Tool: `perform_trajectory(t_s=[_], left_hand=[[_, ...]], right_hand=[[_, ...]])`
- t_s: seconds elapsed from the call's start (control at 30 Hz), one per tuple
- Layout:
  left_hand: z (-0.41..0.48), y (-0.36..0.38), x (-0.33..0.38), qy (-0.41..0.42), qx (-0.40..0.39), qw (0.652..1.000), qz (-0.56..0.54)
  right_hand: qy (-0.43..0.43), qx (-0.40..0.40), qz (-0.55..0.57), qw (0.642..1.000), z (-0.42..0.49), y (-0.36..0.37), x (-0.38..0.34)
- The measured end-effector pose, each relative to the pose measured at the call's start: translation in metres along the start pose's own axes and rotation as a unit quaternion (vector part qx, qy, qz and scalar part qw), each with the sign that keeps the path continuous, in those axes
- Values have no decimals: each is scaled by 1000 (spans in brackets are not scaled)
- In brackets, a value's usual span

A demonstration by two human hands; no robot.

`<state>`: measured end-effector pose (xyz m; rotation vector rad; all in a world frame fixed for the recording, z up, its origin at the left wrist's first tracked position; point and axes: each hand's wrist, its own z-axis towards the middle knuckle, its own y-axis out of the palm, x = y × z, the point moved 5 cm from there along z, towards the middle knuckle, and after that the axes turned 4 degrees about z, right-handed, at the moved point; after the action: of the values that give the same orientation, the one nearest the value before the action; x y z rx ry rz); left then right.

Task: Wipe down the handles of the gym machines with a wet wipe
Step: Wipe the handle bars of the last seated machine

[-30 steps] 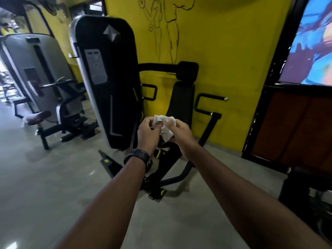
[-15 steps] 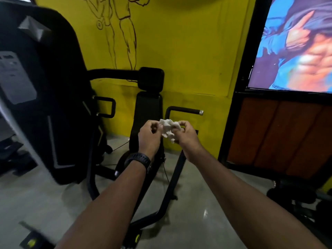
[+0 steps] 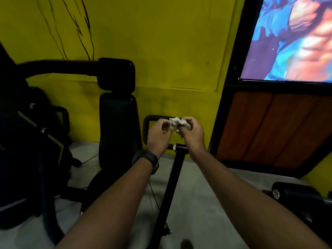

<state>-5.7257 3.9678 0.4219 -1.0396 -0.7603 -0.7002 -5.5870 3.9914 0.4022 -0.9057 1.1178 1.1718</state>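
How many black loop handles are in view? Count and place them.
2: the right handle behind the wet wipe, the left handle left of the back pad. Others may be hidden.

Centre: wet wipe (image 3: 177,122) held between left hand (image 3: 159,135) and right hand (image 3: 192,133), in front of the machine handle (image 3: 147,123). Left of the handle: back pad (image 3: 117,130), headrest (image 3: 116,74) above it, wall (image 3: 161,42) behind. Right: poster (image 3: 291,38) above panel (image 3: 269,128).
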Motion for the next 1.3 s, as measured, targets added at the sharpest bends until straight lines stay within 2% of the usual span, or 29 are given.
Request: perform_trajectory(t_s=[0.2, 0.27, 0.37, 0.5, 0.57, 0.63, 0.73, 0.83, 0.93, 1.03, 1.13, 1.3], left_hand=[[94, 65, -38, -23, -53, 998, 9], [116, 81, -46, -31, -72, 996, 36], [149, 103, -55, -27, -112, 990, 86], [177, 114, -72, -22, -147, 979, 143], [183, 119, -83, -11, -157, 971, 178], [185, 124, -92, 34, -158, 960, 229], [182, 130, -105, 98, -159, 937, 296], [178, 130, -115, 98, -165, 937, 291], [174, 126, -123, 120, -169, 927, 314], [178, 118, -137, 104, -153, 928, 323], [180, 111, -149, 91, -149, 931, 320], [180, 107, -158, 138, -166, 921, 324]], right_hand=[[-49, -4, -130, 990, 105, 13, 62], [-98, 5, -202, 974, 126, 12, 75], [-183, -40, -334, 924, 161, 14, 102], [-212, -102, -447, 863, 176, 22, 131], [-244, -110, -507, 819, 171, 28, 142], [-243, -90, -546, 796, 163, 32, 149], [-238, -80, -559, 790, 156, 37, 157], [-229, -89, -568, 785, 163, 43, 158], [-189, -78, -569, 796, 158, 44, 159], [-217, -69, -570, 790, 154, 43, 157], [-201, -61, -570, 794, 173, 45, 154], [-214, -95, -555, 798, 171, 45, 147]])
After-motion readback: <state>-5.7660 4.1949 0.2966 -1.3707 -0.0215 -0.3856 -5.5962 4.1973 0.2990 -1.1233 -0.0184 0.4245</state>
